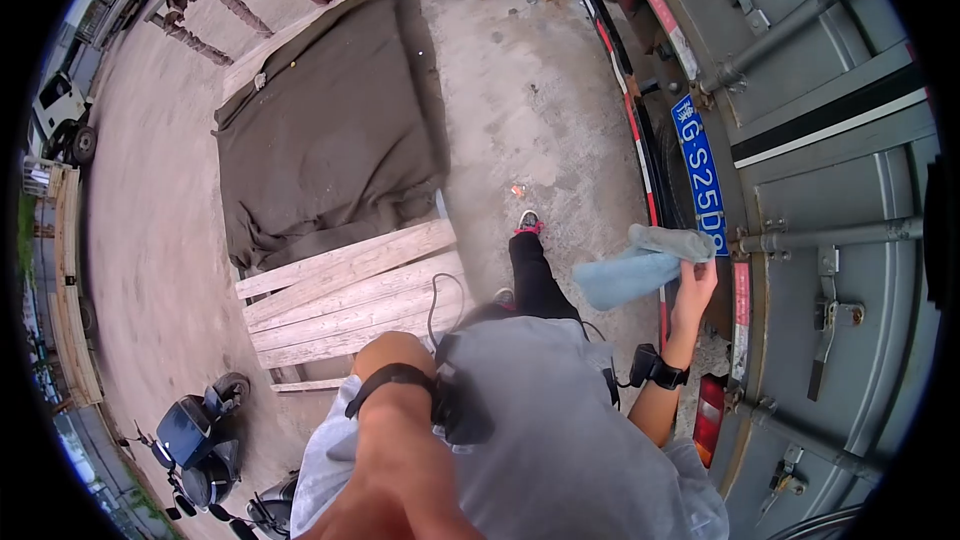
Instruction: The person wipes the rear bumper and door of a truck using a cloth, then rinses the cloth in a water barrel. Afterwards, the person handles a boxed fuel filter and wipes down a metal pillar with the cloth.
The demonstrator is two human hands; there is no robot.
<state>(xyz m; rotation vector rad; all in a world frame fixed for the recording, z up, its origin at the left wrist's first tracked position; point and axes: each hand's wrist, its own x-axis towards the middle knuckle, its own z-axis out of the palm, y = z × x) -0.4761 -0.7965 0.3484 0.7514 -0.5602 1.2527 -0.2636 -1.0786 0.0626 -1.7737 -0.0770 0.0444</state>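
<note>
My right hand [697, 280] reaches out to the right, its fingers closed on one end of a bunched cloth. The cloth [628, 278] is light blue with a grey-green part on top and hangs out to the left of the fingers. Just beyond the hand is a blue licence plate [698, 175] on the rear of a truck. My left arm [400, 440] is bent close to the camera with a black strap around it. The left hand itself lies outside the picture.
Grey container doors [820, 200] with locking bars stand close on the right, above a red-and-white striped bumper bar [640, 140]. Left of my legs is a low stack of wooden planks [350, 290] partly under a dark cover [330, 120]. A scooter [190, 440] stands lower left.
</note>
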